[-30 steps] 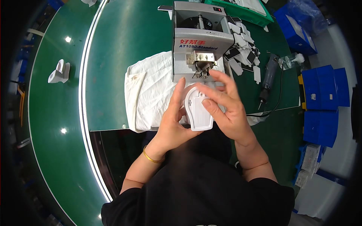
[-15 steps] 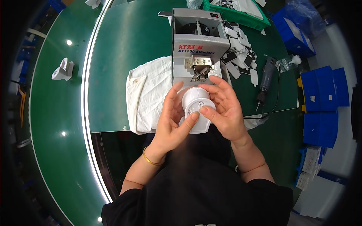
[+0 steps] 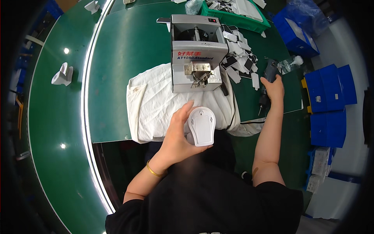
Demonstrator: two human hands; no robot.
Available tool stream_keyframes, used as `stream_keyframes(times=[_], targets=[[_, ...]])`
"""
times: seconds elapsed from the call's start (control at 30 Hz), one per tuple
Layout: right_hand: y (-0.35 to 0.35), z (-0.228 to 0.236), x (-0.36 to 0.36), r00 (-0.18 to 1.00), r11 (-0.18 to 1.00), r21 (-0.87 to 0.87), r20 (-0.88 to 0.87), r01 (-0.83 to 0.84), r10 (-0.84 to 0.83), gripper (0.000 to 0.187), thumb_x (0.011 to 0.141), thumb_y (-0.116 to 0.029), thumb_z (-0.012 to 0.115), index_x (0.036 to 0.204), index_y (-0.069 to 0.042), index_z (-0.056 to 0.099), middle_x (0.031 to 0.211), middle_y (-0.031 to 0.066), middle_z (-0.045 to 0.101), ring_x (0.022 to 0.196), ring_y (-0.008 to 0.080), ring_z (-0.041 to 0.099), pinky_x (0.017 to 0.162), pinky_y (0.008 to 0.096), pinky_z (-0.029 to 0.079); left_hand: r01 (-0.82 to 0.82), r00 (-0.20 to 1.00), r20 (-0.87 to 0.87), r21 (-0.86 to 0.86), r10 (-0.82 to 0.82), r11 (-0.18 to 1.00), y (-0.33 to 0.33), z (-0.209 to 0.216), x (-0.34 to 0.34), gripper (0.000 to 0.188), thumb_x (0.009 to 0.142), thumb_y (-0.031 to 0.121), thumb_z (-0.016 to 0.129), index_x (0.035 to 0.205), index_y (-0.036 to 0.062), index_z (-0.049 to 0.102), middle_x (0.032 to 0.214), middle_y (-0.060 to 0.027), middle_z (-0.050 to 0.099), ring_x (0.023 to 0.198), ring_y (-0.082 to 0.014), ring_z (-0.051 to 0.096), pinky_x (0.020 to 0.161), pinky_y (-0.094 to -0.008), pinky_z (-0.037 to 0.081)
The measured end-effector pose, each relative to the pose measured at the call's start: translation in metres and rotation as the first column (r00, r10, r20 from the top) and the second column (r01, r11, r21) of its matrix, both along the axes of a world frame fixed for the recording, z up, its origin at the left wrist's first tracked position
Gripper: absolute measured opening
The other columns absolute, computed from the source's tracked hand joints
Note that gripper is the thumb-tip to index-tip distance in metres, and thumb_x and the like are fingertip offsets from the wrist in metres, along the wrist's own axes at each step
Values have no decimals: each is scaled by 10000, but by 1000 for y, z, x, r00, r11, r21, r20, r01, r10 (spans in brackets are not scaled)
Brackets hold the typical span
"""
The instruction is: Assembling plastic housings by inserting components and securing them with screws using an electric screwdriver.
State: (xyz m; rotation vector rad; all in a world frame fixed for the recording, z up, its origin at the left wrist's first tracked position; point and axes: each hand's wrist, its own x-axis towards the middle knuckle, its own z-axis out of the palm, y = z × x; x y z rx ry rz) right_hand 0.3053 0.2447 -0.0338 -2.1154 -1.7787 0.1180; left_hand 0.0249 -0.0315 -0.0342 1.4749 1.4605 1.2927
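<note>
left hand [image 3: 177, 134] alone now gripping white plastic housing [image 3: 201, 126], held above white cloth [image 3: 156, 101] at near edge of green worktop [image 3: 117, 58]. right hand [image 3: 274, 86] gone off the housing since a moment ago, reaching right, fingers closing round dark electric screwdriver [image 3: 269, 74]. grey screw feeder [image 3: 198, 52] just behind. fastening stage likely at hand.

A rectangular label with red and black print [image 3: 195, 55] runs across the sloping front of the grey metal box-shaped machine [image 3: 183, 39] at the middle of the green table [image 3: 128, 58]; a small white sticker [image 3: 318, 99] sits on the side of a blue plastic bin [image 3: 329, 89] at the right; no screens or signs show.
</note>
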Motion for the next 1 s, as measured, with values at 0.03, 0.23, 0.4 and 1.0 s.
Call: stream_keyframes(times=[0.03, 0.23, 0.4, 1.0], targets=[[7, -14, 10, 996, 1000, -5, -86, -12, 12, 790, 709, -382, 808, 1320, 33, 528, 1193, 219, 618, 1111, 322, 618, 948, 413, 478, -4, 1000, 1, 0, 4, 1000, 0, -5, 1, 1134, 610, 124, 923, 1498, 65, 219, 1434, -184, 424, 1329, -300, 462, 1104, -422, 373], [1, -7, 16, 331, 941, -127, -943, -312, -17, 399, 816, -130, 691, 1179, -7, 578, 947, 118, 615, 889, 198, 637, 809, 304, 529, -28, 998, -49, 22, 29, 999, 0, -26, 7, 1039, 612, 155, 924, 1459, 57, 330, 1412, -165, 461, 1275, -329, 503, 1051, -417, 427], [-62, 71, -71, -492, 805, 394, -858, -443, 148, 546, 844, -25, 580, 1367, -48, 424, 1248, 193, 552, 1052, 311, 615, 926, 438, 513, 40, 955, -297, 217, 27, 975, 3, -24, 7, 749, 612, 129, 873, 1300, 146, 578, 1356, -177, 492, 1237, -387, 500, 1010, -453, 451], [-99, 112, -179, -132, 424, 690, -598, -586, 791, 598, 851, 65, 601, 1384, -19, 344, 1086, 126, 599, 966, 227, 633, 907, 413, 507, 55, 952, -305, 260, 28, 964, 3, -37, 2, 762, 633, 146, 855, 1341, 182, 574, 1362, -210, 477, 1238, -410, 494, 1007, -447, 460]])
